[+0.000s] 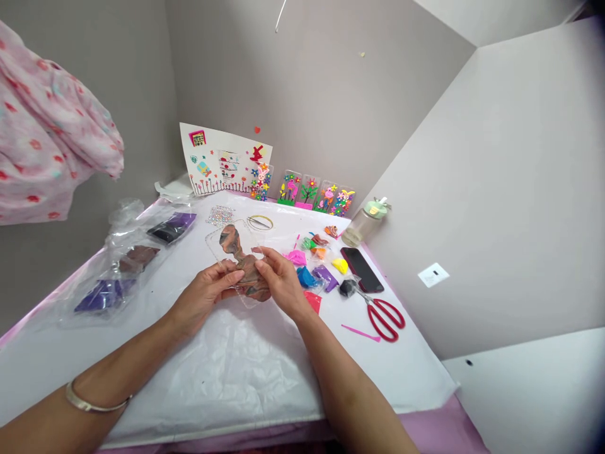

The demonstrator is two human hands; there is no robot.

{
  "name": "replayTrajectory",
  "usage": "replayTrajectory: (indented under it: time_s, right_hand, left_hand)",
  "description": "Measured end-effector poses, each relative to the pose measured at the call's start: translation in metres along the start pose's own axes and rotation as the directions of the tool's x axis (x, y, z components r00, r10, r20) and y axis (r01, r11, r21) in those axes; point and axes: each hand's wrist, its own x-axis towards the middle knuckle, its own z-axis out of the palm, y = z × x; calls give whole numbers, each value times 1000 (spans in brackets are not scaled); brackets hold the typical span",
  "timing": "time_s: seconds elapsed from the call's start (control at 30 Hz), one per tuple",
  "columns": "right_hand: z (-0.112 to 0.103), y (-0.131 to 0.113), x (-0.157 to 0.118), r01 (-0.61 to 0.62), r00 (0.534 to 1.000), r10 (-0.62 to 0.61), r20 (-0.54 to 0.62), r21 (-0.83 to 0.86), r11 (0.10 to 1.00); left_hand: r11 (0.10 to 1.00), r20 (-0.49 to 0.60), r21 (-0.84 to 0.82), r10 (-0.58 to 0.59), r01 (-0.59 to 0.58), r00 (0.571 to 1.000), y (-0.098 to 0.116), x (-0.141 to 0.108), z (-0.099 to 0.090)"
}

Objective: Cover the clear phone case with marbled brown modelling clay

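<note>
A clear phone case [213, 242] with marbled brown, orange and dark clay [230, 241] on it is held up above the white-covered table. My left hand [204, 291] grips its lower left edge, the thumb lying on the clay. On the other side, my right hand [278, 277] holds the case's right edge, its thumb pressed on the clay and its index finger at the rim. Fingers partly hide the lower clay. Behind the case lie a sheet of small shiny beads [221, 216] and a thin yellow ring [260, 221].
Bagged purple clay [101, 295] and brown clay [137, 258] lie left. Right are colourful clay packets [308, 277], red scissors [385, 320], a pink tool [360, 333], a phone [362, 270] and a bottle [363, 225]. Decorated cases [309, 189] and a drawing [227, 161] stand at the back.
</note>
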Motion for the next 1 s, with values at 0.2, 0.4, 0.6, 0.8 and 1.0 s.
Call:
replayTrajectory:
  time_s: [0.2, 0.4, 0.6, 0.8, 1.0]
  right_hand:
    - [1, 4, 5, -57, 998, 53, 32, 140, 988]
    - [11, 8, 3, -63, 997, 56, 43, 187, 980]
    - [12, 8, 1, -68, 998, 67, 13, 201, 977]
    - [6, 6, 2, -18, 1000, 18, -4, 77, 997]
    - [9, 4, -1, 40, 996, -45, 82, 66, 997]
  left_hand:
    - [995, -86, -59, 78, -83, 993, 5, 1, 1]
    - [993, -27, 99, 71, -68, 997, 2, 0, 2]
    - [988, -51, 144, 61, -53, 997, -3, -1, -2]
    - [1000, 23, 7, -7, 7, 1000, 1, 0, 2]
    - [1000, -48, -12, 27, -27, 999, 5, 1, 2]
